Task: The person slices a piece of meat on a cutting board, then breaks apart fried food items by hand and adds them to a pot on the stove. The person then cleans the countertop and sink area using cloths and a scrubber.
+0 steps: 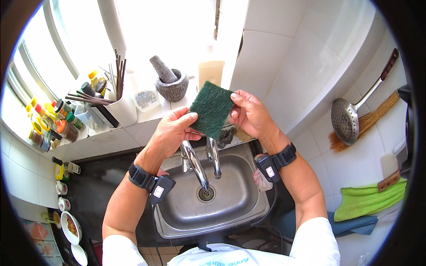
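Observation:
A green scouring pad [212, 108] is stretched flat between my two hands, above the back edge of the sink. My left hand [174, 131] pinches its left corner between thumb and fingers. At the upper right corner, my right hand [249, 113] holds it the same way. Below lies a stainless steel sink [233, 196] with two chrome taps; the larger tap [196, 166] points at the drain [206, 194]. A dark scrubber [225, 137] and a tan pad [243, 133] rest behind the sink, partly hidden by my hands.
On the tiled ledge stand a stone mortar with pestle [172, 87], a white chopstick holder [123, 111], bottles and spice jars [68, 130]. A perforated ladle [345, 121], a straw brush [379, 113] and a green cloth [369, 201] hang at right. Bowls [71, 229] line the counter's left side.

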`<state>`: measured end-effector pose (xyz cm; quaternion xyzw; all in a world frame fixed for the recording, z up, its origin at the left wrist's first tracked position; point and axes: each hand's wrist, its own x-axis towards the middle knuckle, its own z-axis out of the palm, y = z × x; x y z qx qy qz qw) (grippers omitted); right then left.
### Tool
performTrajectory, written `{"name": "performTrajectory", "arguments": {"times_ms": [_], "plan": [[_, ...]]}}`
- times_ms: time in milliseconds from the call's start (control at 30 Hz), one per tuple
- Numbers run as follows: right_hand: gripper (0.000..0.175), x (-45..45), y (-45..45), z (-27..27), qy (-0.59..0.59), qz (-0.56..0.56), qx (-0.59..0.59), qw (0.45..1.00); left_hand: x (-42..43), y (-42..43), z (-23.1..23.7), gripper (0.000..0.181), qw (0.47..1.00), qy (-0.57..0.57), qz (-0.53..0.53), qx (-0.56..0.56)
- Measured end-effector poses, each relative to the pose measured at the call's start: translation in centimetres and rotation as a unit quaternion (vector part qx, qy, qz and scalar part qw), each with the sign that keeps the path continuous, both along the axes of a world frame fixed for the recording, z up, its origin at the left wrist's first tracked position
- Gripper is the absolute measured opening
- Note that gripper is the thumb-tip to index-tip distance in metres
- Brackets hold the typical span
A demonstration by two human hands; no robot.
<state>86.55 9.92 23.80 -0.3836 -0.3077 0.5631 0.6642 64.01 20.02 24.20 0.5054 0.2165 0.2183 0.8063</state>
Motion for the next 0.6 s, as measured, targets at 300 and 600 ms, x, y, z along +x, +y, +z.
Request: {"name": "performTrajectory", "arguments": {"times_ms": [300,600], "plan": [[0.01,3.4,-3.4,-5.5,-0.051,-0.038,-0.074,0.995,1.0,-1.4,-1.0,0.026,0.969,0.124,0.049,0.208],[0.012,4.7,-5.2,-17.3,0.022,-0.192,-0.23,0.954,-2.4,-2.3,-1.2,0.021,0.975,0.088,0.102,0.175]]}}
